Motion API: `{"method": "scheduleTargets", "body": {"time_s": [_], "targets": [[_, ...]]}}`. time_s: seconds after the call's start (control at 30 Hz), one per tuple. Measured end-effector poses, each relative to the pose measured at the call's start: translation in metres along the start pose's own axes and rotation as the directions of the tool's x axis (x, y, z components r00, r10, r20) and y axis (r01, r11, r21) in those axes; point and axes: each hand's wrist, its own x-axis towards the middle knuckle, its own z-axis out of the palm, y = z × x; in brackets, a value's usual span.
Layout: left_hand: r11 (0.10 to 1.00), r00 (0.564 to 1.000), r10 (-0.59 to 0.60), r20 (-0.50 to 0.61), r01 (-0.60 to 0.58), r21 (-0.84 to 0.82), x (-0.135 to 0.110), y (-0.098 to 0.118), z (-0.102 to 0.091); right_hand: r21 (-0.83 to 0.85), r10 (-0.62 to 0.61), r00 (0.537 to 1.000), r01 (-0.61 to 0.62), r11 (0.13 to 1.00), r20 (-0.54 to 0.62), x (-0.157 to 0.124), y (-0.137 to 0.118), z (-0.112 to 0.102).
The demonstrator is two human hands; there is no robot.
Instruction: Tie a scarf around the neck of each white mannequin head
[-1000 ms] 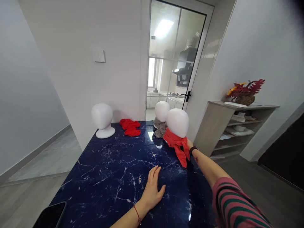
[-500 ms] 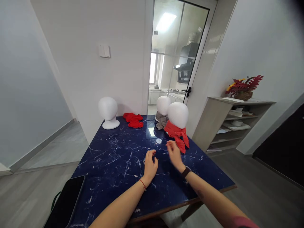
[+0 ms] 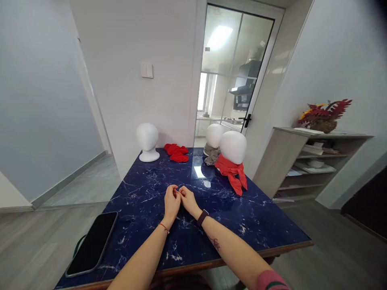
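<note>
Two hands, left hand (image 3: 171, 203) and right hand (image 3: 188, 199), are being held together over a blue table (image 3: 232, 217)
Fingers are being curled inward; their tightness, and whether anything is being pinched, cannot be told; beyond, a red scarf (image 3: 228, 168) is being worn by a head form (image 3: 233, 146); behind, a grey scarf (image 3: 213, 157) is being worn by a second form (image 3: 214, 134); leftward, a third form (image 3: 147, 137) is being flanked by red cloth (image 3: 177, 153).

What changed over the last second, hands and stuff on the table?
Right hand moved away from the red scarf on the front white head, leftward to meet the left hand, which went from spread to curled. Grey scarf, loose red cloth, bare head and phone stayed put.
</note>
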Motion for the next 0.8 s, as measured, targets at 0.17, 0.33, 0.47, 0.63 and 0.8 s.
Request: {"method": "scheduleTargets", "body": {"time_s": [0.17,0.33,0.47,0.63,0.8], "targets": [[0.999,0.999,-0.032,-0.004,0.032,-0.025,0.0,-0.001,0.0,-0.063,-0.019,1.0,0.019,0.998,0.008,-0.004,-0.006,-0.001],[0.999,0.999,-0.036,-0.016,0.036,-0.005,0.0,-0.005,-0.004,-0.152,-0.023,1.0,0.025,0.988,0.01,-0.004,-0.01,0.0],[0.999,0.999,-0.037,-0.021,0.037,0.02,-0.001,-0.004,-0.005,-0.198,-0.03,0.999,0.037,0.98,0.037,-0.005,-0.011,0.0],[0.997,0.998,-0.053,-0.021,0.054,0.055,-0.001,-0.002,-0.006,-0.214,-0.039,0.998,0.049,0.976,0.048,-0.005,-0.01,0.001],[0.994,0.997,-0.075,-0.02,0.076,0.077,-0.004,-0.004,-0.005,-0.209,-0.026,0.999,0.033,0.977,0.037,-0.005,-0.011,0.001]]}}
